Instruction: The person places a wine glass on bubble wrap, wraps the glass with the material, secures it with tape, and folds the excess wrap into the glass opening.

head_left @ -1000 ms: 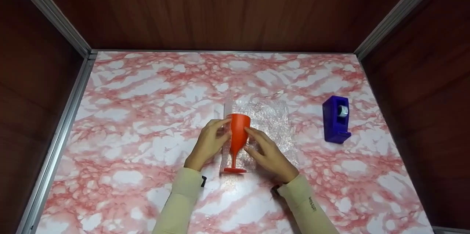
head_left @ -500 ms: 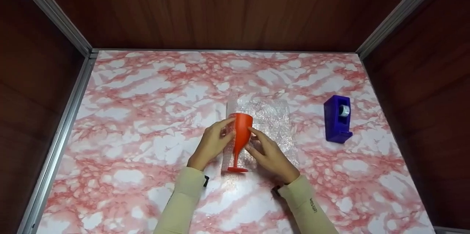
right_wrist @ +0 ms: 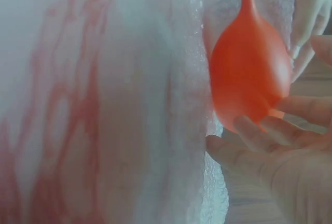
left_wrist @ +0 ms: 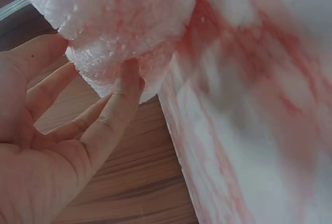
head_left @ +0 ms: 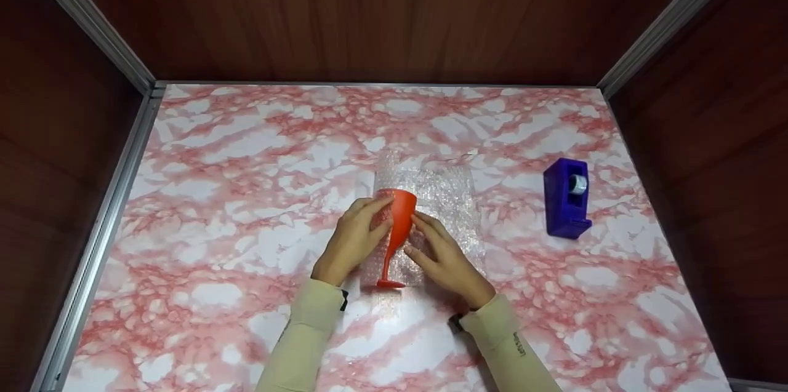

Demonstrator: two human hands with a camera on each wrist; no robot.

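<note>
Dark wood-grain walls (head_left: 394, 16) around marbled tabletop (head_left: 215, 195)

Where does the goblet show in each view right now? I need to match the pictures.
Head: the goblet is just below the picture's centre, between the left hand and the right hand.
Left wrist: not visible.
Right wrist: upper right, its stem cut off by the top edge.
Shared landmark: the bubble wrap, in all three views.
</note>
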